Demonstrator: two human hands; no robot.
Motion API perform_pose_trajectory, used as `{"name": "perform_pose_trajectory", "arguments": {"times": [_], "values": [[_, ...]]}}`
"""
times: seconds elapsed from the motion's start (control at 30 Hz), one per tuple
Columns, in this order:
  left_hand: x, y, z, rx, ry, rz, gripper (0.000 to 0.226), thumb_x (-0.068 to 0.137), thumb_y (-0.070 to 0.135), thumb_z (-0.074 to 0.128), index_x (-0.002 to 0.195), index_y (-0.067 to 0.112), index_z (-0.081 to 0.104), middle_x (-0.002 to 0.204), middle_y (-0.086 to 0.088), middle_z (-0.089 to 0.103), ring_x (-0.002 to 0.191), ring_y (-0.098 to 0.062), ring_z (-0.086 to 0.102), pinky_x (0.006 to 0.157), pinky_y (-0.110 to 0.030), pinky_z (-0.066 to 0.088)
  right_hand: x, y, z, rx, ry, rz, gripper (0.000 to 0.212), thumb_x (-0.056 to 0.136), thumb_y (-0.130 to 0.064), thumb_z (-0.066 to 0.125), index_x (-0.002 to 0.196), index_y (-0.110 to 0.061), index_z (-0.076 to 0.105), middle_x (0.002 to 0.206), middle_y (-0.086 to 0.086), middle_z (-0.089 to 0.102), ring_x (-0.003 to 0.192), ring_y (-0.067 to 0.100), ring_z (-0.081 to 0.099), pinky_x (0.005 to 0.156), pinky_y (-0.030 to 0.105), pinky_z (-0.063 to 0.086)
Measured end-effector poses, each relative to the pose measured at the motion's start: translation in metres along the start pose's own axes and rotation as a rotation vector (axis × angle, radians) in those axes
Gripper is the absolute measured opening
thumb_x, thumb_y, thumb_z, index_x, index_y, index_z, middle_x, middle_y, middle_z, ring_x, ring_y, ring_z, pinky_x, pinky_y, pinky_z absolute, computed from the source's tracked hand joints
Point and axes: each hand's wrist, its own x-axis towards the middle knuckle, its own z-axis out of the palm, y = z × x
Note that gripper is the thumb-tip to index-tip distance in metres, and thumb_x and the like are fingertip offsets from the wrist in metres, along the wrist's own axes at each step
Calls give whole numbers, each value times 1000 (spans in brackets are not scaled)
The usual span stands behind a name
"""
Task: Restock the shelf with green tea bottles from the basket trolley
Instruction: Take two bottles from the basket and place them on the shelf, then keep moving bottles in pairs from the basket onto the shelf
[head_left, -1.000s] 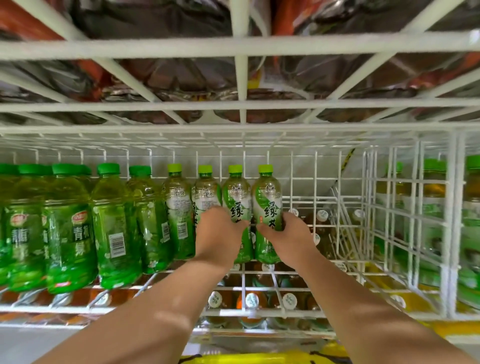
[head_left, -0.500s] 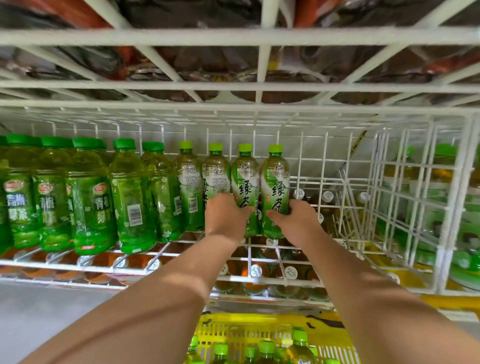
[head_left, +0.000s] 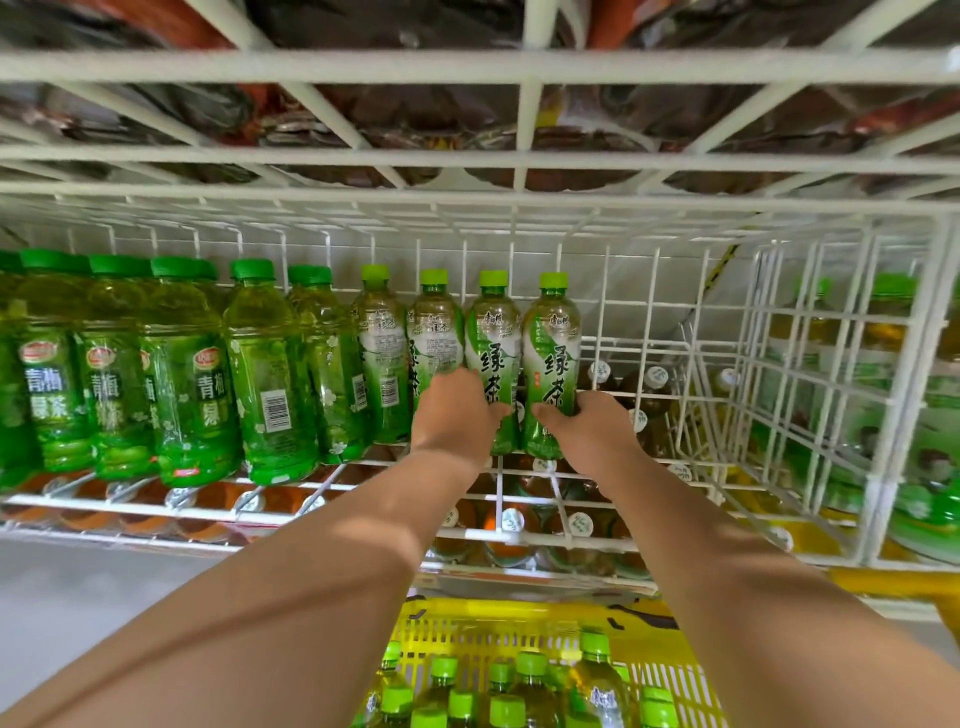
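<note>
Several green tea bottles with light green caps stand upright in a row on the white wire shelf (head_left: 519, 470). My left hand (head_left: 454, 413) grips the lower part of one green tea bottle (head_left: 491, 338). My right hand (head_left: 589, 431) grips the rightmost green tea bottle (head_left: 551, 353) at its lower half. Both bottles rest on the shelf side by side. Below, the yellow basket trolley (head_left: 467, 631) holds several more green tea bottles (head_left: 530, 691) with green caps.
Larger green plum tea bottles (head_left: 192, 384) fill the shelf's left side. To the right of the held bottles the shelf is bare up to a wire divider (head_left: 883, 395), with other drinks beyond. Brown bottles (head_left: 511, 525) sit on the shelf below. A wire shelf hangs overhead.
The view has tilted downward, bringing the yellow basket and its bottles into sight. Both hands stay on the same two bottles at the shelf.
</note>
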Motion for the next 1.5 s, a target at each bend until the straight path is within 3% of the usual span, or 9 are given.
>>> {"name": "perform_pose_trajectory", "arguments": {"times": [0.17, 0.3, 0.4, 0.5, 0.63, 0.77, 0.9, 1.27, 1.5], "values": [[-8, 0, -2, -3, -15, 31, 37, 94, 38, 66, 72, 15, 47, 65, 2, 49, 59, -16, 51, 57, -25, 47, 2, 0, 3, -167, -44, -12, 27, 91, -39, 62, 104, -15, 65, 84, 1, 65, 61, 9, 58, 40, 17, 33], [-18, -1, -9, 75, -78, 75, 26, 96, 32, 64, 106, 9, 58, 95, -7, 66, 83, -24, 66, 73, -32, 56, -5, -3, 1, -154, -32, -23, 31, 87, -34, 67, 112, -16, 60, 92, 0, 66, 64, 7, 59, 39, 17, 36], [-25, -3, -19, 151, -104, 111, 46, 93, 29, 67, 131, 12, 47, 112, -8, 64, 96, -27, 67, 73, -36, 56, -18, -8, -5, -178, -25, -48, 40, 83, -36, 72, 111, -19, 50, 92, -2, 64, 73, 12, 62, 54, 25, 46], [-33, -7, -29, 298, -119, 207, 70, 88, 34, 71, 145, 19, 33, 135, -7, 53, 118, -29, 57, 89, -44, 53, -36, -9, -12, -371, -20, -138, 59, 74, -48, 71, 119, -24, 41, 98, -2, 62, 89, 21, 64, 76, 42, 56], [-47, -11, -44, 450, -144, 298, 94, 84, 46, 73, 155, 26, 14, 161, -9, 20, 149, -33, 19, 118, -57, 22, -63, -17, -28, -676, -13, -306, 84, 76, -57, 65, 143, -19, 32, 135, 7, 51, 126, 27, 49, 105, 45, 42], [-66, -19, -60, 450, -136, 378, 106, 80, 49, 75, 157, 27, 4, 165, -6, 5, 152, -32, 5, 119, -61, 10, -86, -29, -45, -844, -72, -344, 93, 87, -62, 50, 156, -18, 6, 164, 12, 10, 150, 31, 8, 121, 47, 11], [-87, -24, -83, 479, -178, 405, 113, 78, 62, 70, 157, 26, -2, 166, -3, -5, 152, -32, -3, 121, -57, 1, -111, -44, -57, -858, -86, -388, 97, 87, -65, 48, 156, -20, -3, 165, 10, -7, 151, 31, -6, 122, 48, 4], [-130, -30, -142, 476, -231, 496, 123, 67, 91, 46, 157, 27, -10, 166, 0, -11, 152, -31, -5, 121, -57, 7, -176, -75, -56, -852, -10, -317, 93, 89, -74, 31, 157, -24, -9, 164, 6, -17, 150, 27, -15, 122, 46, -4], [-145, -37, -147, 520, -227, 637, 125, 65, 90, 48, 156, 26, -7, 166, -7, -4, 151, -36, 1, 119, -61, 12, -234, -61, -57, -819, 119, -217, 95, 88, -75, 31, 158, -17, 6, 164, 14, 2, 151, 32, 1, 120, 49, 5]]}}
